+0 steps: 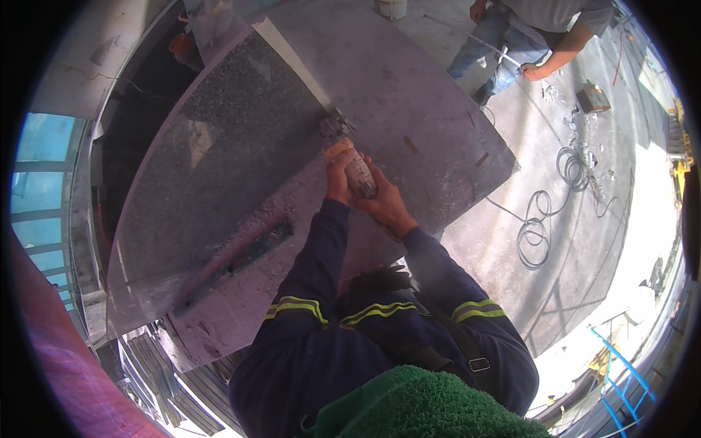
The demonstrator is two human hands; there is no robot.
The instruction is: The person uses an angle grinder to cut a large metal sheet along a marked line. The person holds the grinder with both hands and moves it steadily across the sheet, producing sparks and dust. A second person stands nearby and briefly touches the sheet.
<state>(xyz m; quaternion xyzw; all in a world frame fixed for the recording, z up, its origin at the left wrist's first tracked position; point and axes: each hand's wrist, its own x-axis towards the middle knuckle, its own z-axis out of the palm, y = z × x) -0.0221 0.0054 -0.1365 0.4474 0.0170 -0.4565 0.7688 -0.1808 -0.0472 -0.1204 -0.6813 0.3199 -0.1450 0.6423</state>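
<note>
An angle grinder (359, 175), caked with pale dust, is gripped in both my hands. My left hand (339, 177) wraps the body near its head, and my right hand (389, 201) closes round the rear. The grinder's head meets the right edge of a dark grey speckled slab (234, 109), beside a pale strip (292, 64) running along that edge. Whether the disc touches the slab I cannot tell; its contact is hidden. Under the slab lies a larger dusty board (416, 87). A long dark bar (241, 255) rests left of my left forearm.
At the upper right a person (504, 44) holds a thin rod (475, 38). Coiled cable (533, 241) lies on the floor at the right, near a small brown box (593, 100). A white bucket (392, 8) stands beyond the board. Two small brown pieces (412, 144) lie on the board.
</note>
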